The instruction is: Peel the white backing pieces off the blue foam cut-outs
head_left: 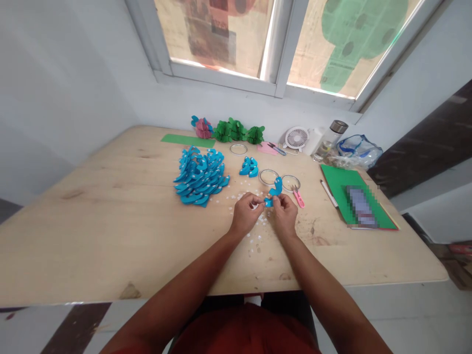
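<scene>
Right hand (285,210) pinching here, thumb and forefinger closed on the blue piece (278,187), well to the right of the pile (201,178). And there's the left hand (245,215), between piece and pile, nearer the body, thumb and forefinger pressed together at the piece's left end. Nipping its edge, or a white bit? Too small to tell from up here.

It looks light, this one: thin, card-like, soft enough to bend, yet firm enough to hold its curve above the fingers. Not slippery, I'd judge, but a hard squeeze could crease it. Best hold is the lower end, by the right thumb, pinched gently, with fingertips off the white spots.

Outward now! White bits (262,221) lie scattered under the hands, right of the pile. Just right of the pile, a little blue stack (249,167); farther right, two rings (260,178) and pink snips (299,198). Behind the pile, a green strip (186,140); behind and right, green shapes (236,130), then a fan (297,138) and a bottle (329,141). Far right of the pile, a pen (329,193) beside a green sheet (339,184).
</scene>
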`<act>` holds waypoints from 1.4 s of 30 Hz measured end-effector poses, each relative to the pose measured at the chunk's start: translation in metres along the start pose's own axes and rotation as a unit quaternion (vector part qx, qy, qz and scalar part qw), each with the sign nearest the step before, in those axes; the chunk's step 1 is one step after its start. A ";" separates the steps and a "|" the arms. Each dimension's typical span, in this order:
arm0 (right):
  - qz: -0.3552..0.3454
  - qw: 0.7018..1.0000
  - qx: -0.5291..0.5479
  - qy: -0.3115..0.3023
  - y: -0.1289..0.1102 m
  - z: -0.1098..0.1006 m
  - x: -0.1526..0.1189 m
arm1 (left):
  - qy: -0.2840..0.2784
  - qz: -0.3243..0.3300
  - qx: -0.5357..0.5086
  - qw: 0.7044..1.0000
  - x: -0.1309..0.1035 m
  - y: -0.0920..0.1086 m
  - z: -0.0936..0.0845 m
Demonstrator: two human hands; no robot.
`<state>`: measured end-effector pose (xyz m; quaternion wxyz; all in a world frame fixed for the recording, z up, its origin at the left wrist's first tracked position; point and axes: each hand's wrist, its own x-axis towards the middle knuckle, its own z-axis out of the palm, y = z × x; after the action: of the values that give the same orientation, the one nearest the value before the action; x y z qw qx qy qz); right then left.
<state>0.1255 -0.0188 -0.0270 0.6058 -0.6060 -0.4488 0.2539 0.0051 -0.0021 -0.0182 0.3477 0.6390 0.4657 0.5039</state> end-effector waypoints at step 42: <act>0.006 1.000 0.026 -0.007 -0.007 -0.001 -0.005 | -0.009 -0.148 -0.140 0.979 0.003 -0.001 0.001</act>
<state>0.1227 -0.0243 -0.0211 0.6165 -0.5907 -0.4431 0.2733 0.0062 0.0017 -0.0186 0.5088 0.5121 0.4767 0.5017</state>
